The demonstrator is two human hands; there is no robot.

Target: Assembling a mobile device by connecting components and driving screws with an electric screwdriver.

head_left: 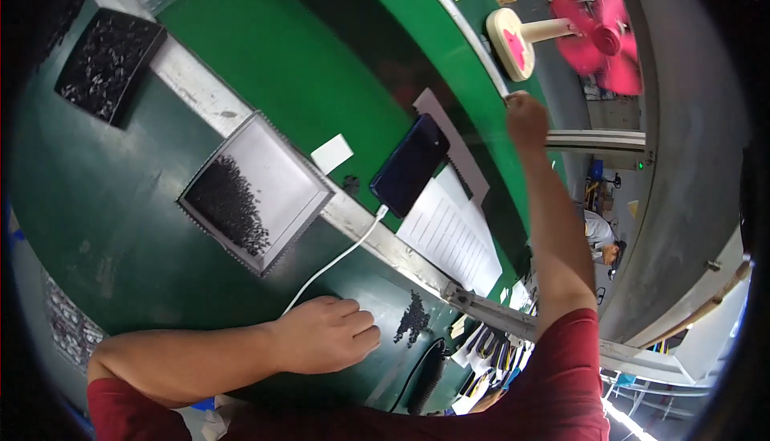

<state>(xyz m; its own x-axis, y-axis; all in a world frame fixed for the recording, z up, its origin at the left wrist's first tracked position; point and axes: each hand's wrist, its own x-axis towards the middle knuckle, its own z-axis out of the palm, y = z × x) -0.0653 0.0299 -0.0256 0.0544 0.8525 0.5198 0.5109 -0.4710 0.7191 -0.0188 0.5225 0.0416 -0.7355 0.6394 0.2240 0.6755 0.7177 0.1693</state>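
My left hand (329,334) rests on the dark green table with its fingers curled closed. Whether anything is inside that fist is hidden. Beside it runs a white cable (330,263), plugged into a dark phone (411,164), and a patch of tiny black parts (413,318) lies to its right. My right arm stretches far across the green belt. At the belt's far rail, near the fan's base, my right hand (527,124) is closed, and what it may hold cannot be made out.
A white tray (293,170) holding small black parts straddles the near metal rail (188,84). Further left stands a black bin (110,64) of parts. Printed paper (453,236) lies under the phone. A pink-bladed fan (607,40) stands beyond the belt; another person (600,236) is farther right.
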